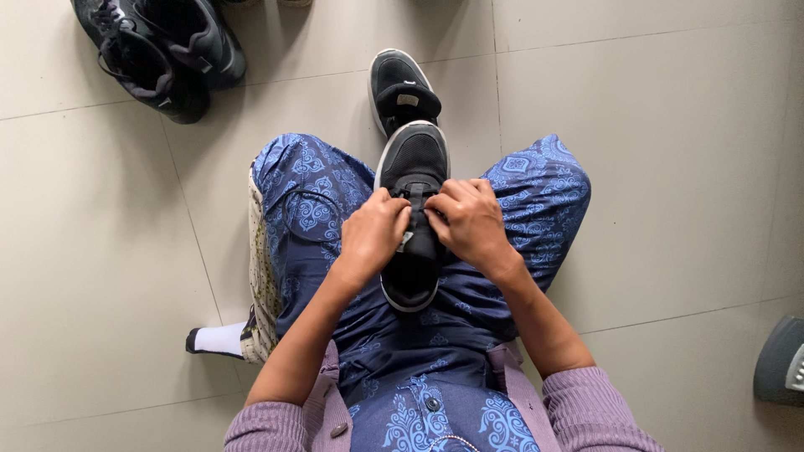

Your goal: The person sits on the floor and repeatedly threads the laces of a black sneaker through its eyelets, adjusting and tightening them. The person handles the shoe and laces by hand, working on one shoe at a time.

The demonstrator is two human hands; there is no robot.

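Where the purple sleeves end and the patterned blue robe spreads over the lap, lies a black shoe with a white sole, heel toward the body, toe pointing away, long axis running straight out between the knees. Sits directly under both hands, neither one nearer, each meeting it from its own side across the lacing and tongue. Left hand curled in from the left, fingers bent and drawn close, pinching at the strap or lace on the upper; exactly which strand is gripped cannot be told, since the knuckles hide it. Right hand mirrored from the right, fingers likewise folded narrow and pressed onto the same dark band at the shoe's middle, thumb tucked toward the other hand, the two sets of fingertips almost touching. Off to the left, low down, a white-socked foot on the pale floor tiles. Just beyond the toe of the held shoe, a second black shoe on the floor, nearly in line with it. Farthest, at upper left, a pair of black sneakers lying together, well apart from the hands.
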